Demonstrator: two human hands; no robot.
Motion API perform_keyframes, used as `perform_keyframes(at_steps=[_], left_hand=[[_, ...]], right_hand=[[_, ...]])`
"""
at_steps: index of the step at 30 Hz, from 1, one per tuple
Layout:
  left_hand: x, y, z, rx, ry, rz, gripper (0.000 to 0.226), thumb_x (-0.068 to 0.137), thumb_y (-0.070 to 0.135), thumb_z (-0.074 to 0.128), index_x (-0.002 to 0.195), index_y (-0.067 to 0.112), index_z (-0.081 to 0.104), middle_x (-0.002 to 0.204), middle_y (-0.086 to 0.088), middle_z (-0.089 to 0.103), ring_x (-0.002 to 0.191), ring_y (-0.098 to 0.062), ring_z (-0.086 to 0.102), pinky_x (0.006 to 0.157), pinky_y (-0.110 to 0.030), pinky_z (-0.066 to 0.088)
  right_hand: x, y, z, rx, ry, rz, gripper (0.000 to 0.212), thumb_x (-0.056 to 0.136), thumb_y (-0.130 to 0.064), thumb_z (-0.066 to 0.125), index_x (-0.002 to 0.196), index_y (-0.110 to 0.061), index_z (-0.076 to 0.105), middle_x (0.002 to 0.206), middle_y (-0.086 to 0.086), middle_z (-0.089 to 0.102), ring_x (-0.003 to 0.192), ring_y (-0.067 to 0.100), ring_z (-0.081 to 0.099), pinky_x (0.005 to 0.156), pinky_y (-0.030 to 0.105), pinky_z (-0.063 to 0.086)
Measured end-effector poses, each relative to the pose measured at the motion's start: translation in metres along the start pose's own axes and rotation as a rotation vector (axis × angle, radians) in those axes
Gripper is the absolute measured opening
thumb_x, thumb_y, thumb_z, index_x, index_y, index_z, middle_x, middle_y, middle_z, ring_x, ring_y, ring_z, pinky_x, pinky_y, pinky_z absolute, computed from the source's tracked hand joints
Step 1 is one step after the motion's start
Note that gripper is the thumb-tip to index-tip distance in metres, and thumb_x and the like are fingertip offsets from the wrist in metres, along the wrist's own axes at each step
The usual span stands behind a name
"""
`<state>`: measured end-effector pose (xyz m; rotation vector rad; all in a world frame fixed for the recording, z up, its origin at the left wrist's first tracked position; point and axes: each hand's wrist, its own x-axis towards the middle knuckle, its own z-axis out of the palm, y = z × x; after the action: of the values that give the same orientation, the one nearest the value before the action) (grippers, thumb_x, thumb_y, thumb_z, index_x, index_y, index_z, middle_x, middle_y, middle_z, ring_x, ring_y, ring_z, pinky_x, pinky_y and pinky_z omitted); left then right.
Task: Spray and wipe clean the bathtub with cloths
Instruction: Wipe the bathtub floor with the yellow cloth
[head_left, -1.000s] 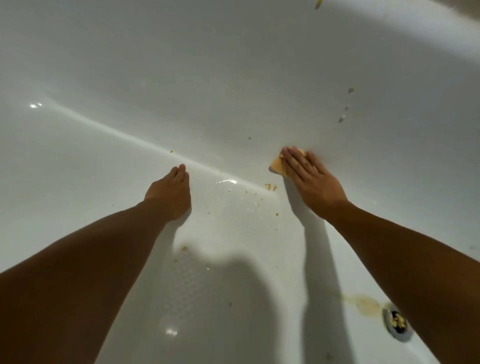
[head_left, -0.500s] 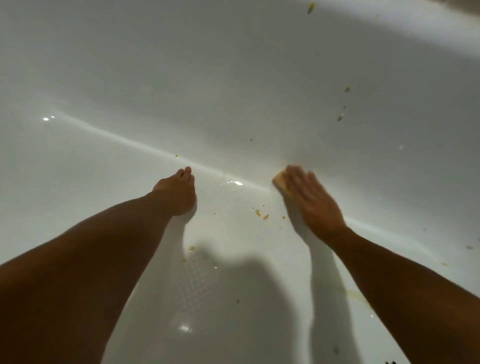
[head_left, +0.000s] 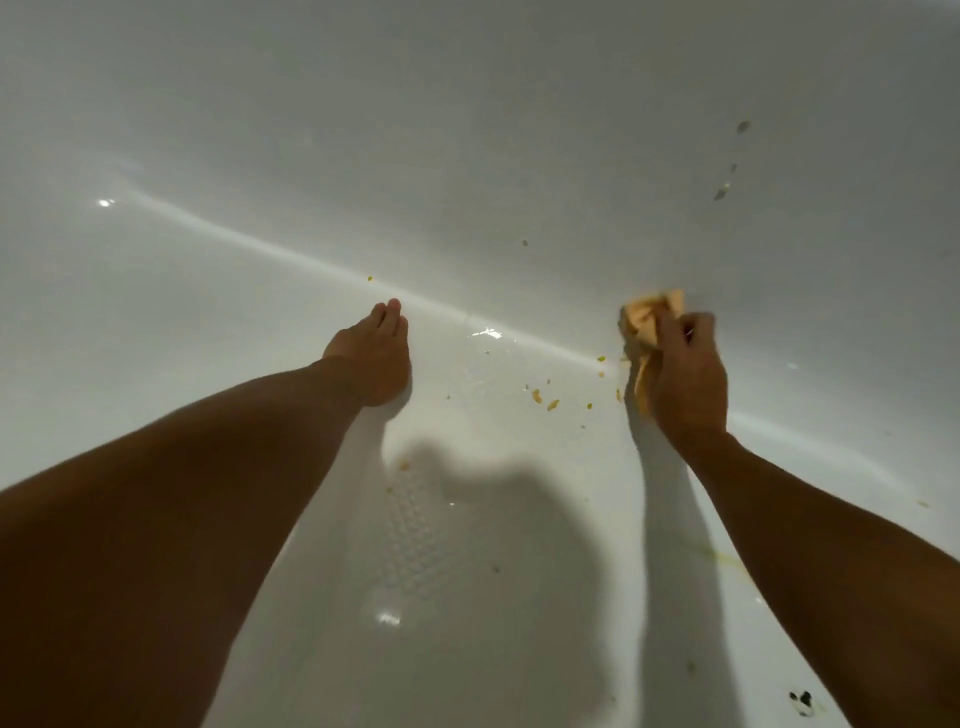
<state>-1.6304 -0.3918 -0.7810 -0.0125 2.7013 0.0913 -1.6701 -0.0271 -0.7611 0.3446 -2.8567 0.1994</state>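
Bathtub (head_left: 467, 130) wall with orange cloth (head_left: 644, 317) in curled fingers (head_left: 672, 332) of right hand (head_left: 685, 387); left hand (head_left: 371, 358) flat, fingers straight.

Bathtub (head_left: 260, 130): white all over and glossy. It reads pale grey on the shaded far wall and brighter white on the floor.
Floor patch (head_left: 415, 535): close grid of small raised dots, same white as the tub.
Cloth (head_left: 644, 317): plain orange-yellow.
Crumbs (head_left: 537, 396) on the floor near the cloth: yellow to orange.
Specks (head_left: 721, 194) up the wall: dull grey-green.
Stain (head_left: 722, 558) on the floor at right: faint yellow smear.
Blotch (head_left: 802, 699) in the bottom right corner: black, too small to tell what it is.
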Motion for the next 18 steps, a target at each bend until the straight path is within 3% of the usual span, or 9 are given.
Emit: perform_keyframes(at_steps=[2,4,6,7,9,12,14,18], left_hand=[[-0.006,0.003,0.0,0.049,0.014,-0.002,0.061,0.103,0.015,0.024,0.157,-0.007,0.005,0.167,-0.023,-0.004,0.156,-0.033,0.0,0.12,-0.044,0.03],[-0.008,0.003,0.001,0.046,0.019,-0.019,0.062,0.104,0.014,0.027,0.158,-0.004,0.002,0.168,-0.019,-0.007,0.156,-0.029,-0.002,0.119,-0.042,0.029],[-0.01,0.006,0.003,0.031,0.025,-0.024,0.063,0.104,0.014,0.029,0.159,-0.003,0.002,0.168,-0.018,-0.007,0.157,-0.028,-0.003,0.119,-0.04,0.028],[-0.011,0.006,0.005,0.031,0.037,-0.024,0.063,0.104,0.014,0.029,0.159,-0.003,0.002,0.168,-0.018,-0.007,0.157,-0.028,-0.003,0.12,-0.039,0.028],[-0.013,0.007,0.004,0.052,0.041,-0.012,0.063,0.104,0.014,0.028,0.159,-0.003,0.002,0.168,-0.018,-0.007,0.157,-0.028,-0.003,0.119,-0.037,0.028],[-0.013,0.004,0.007,0.035,0.059,0.005,0.063,0.104,0.013,0.029,0.16,-0.001,0.003,0.169,-0.015,-0.007,0.157,-0.025,-0.004,0.117,-0.038,0.032],[-0.013,0.003,0.008,0.0,0.062,0.01,0.064,0.103,0.011,0.03,0.16,0.001,0.003,0.169,-0.013,-0.008,0.157,-0.024,-0.005,0.118,-0.039,0.032],[-0.013,-0.003,0.01,-0.044,0.061,0.047,0.064,0.104,0.009,0.03,0.161,0.005,0.004,0.17,-0.009,-0.01,0.157,-0.02,-0.007,0.12,-0.039,0.027]], right_hand=[[0.007,-0.002,-0.001,0.027,0.017,0.096,0.024,0.105,-0.047,0.041,0.118,-0.031,0.053,0.111,0.002,0.063,0.095,0.025,0.06,0.076,0.038,0.046],[-0.004,-0.002,0.015,0.025,-0.025,-0.048,0.038,0.105,-0.025,0.042,0.141,-0.019,0.05,0.126,0.013,0.055,0.104,0.035,0.054,0.081,0.041,0.049],[-0.024,-0.005,0.036,0.079,-0.149,-0.223,0.046,0.101,-0.019,0.049,0.146,-0.01,0.05,0.12,0.018,0.056,0.097,0.039,0.054,0.075,0.044,0.052],[-0.033,-0.01,0.038,0.133,-0.214,-0.219,0.047,0.101,-0.018,0.053,0.147,-0.011,0.051,0.119,0.017,0.057,0.097,0.037,0.055,0.072,0.041,0.052],[-0.04,-0.011,0.038,0.175,-0.225,-0.134,0.052,0.099,-0.017,0.057,0.151,-0.017,0.047,0.123,0.013,0.054,0.102,0.032,0.056,0.074,0.033,0.047],[-0.04,-0.012,0.035,0.123,-0.175,0.197,0.069,0.093,-0.009,0.059,0.157,-0.018,0.033,0.131,0.016,0.045,0.109,0.035,0.053,0.08,0.041,0.051],[-0.042,-0.033,0.039,0.149,-0.184,0.259,0.071,0.091,-0.004,0.057,0.157,-0.015,0.033,0.13,0.018,0.045,0.108,0.036,0.052,0.082,0.043,0.05],[-0.07,-0.099,0.056,0.329,-0.275,-0.062,0.067,0.088,0.003,0.057,0.152,-0.012,0.043,0.12,0.014,0.052,0.101,0.032,0.054,0.077,0.036,0.047]])
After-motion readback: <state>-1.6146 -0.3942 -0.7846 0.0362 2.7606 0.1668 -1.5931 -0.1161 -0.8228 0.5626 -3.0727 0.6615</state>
